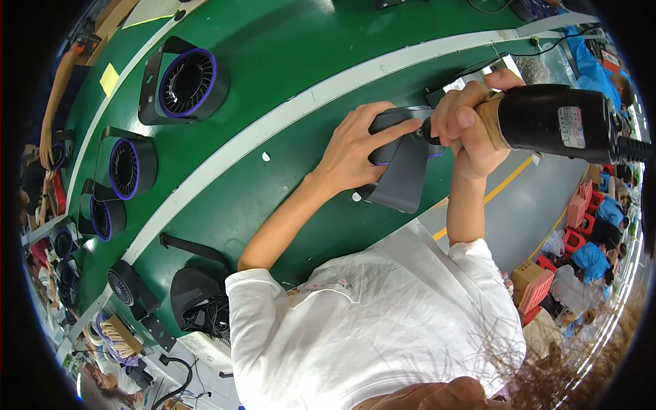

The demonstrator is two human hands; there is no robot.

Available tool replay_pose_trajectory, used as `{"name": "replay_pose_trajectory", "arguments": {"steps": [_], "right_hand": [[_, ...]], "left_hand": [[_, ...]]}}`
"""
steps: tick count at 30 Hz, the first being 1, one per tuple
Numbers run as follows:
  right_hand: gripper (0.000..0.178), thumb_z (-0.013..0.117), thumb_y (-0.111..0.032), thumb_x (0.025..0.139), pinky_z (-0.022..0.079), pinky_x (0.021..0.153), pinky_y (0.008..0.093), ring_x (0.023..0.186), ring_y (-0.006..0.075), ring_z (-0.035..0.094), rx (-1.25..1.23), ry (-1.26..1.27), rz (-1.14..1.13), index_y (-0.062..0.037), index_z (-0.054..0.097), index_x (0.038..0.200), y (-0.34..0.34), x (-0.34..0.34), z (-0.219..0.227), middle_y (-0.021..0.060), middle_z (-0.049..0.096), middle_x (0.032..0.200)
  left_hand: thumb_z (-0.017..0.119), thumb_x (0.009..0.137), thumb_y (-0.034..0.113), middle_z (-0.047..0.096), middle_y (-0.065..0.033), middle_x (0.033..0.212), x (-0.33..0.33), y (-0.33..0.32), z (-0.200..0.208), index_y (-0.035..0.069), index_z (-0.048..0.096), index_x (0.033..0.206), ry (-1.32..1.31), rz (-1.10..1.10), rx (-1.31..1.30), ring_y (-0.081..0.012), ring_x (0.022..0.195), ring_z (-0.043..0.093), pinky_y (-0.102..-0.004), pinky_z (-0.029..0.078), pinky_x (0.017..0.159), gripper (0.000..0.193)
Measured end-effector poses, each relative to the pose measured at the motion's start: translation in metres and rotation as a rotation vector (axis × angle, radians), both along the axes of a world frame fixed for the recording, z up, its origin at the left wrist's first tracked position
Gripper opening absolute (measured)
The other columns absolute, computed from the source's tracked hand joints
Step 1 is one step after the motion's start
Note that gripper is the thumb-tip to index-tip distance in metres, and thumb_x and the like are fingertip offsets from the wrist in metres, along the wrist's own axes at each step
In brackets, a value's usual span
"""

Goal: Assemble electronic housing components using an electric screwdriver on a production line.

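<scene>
My left hand (pixel 348 147) is closed around a round dark fan (pixel 389 121) with a purple rim, holding it against the green bench. One finger reaches across to the pivot of the fan's black U-shaped bracket (pixel 403 179). In my right hand (pixel 471 130) is a black electric screwdriver (pixel 540 119), held nearly level with brown tape around its grip. Its nose points left and meets the bracket's side beside my left fingertip. My fingers partly hide the bit and any screw there.
A white rail (pixel 294 109) crosses the green bench (pixel 225 232). Beyond it stand several bracketed fans, including a large one (pixel 188 82). A black mesh bag (pixel 195 294) lies left of my body. Co-workers sit along both sides; red crates (pixel 536 290) stand at right.
</scene>
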State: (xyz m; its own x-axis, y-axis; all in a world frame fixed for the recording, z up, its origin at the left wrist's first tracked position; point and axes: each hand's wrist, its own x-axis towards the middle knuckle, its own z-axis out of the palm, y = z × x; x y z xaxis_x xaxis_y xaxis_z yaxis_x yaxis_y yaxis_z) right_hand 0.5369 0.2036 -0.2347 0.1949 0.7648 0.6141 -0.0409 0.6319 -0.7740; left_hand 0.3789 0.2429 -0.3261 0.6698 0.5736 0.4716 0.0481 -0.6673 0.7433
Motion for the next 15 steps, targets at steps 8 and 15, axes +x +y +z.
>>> {"name": "replay_pose_trajectory", "arguments": {"steps": [8,15], "right_hand": [[0.046,0.055,0.0,0.081,0.041,0.041,0.0297,0.041,0.0146,0.04,0.151,0.38,-0.093,-0.0018,0.037,0.123,-0.018,0.03,-0.006,0.0076,0.044,0.057],[0.046,0.057,0.002,0.082,0.043,0.042,0.0314,0.044,0.0165,0.047,-0.027,0.099,-0.649,-0.0022,0.036,0.123,-0.019,0.084,-0.045,0.0083,0.048,0.06]], "left_hand": [[0.075,0.068,0.012,0.052,-0.0104,0.124,0.003,-0.002,-0.004,0.017,0.053,0.131,-0.087,-0.021,-0.625,-0.0285,0.108,0.055,-0.037,0.046,0.092,0.066],[0.046,0.093,0.046,0.054,-0.0159,0.125,-0.005,-0.016,-0.071,0.004,0.044,0.134,-0.226,-0.219,-2.009,-0.0312,0.11,0.056,-0.0429,0.048,0.095,0.059]]}}
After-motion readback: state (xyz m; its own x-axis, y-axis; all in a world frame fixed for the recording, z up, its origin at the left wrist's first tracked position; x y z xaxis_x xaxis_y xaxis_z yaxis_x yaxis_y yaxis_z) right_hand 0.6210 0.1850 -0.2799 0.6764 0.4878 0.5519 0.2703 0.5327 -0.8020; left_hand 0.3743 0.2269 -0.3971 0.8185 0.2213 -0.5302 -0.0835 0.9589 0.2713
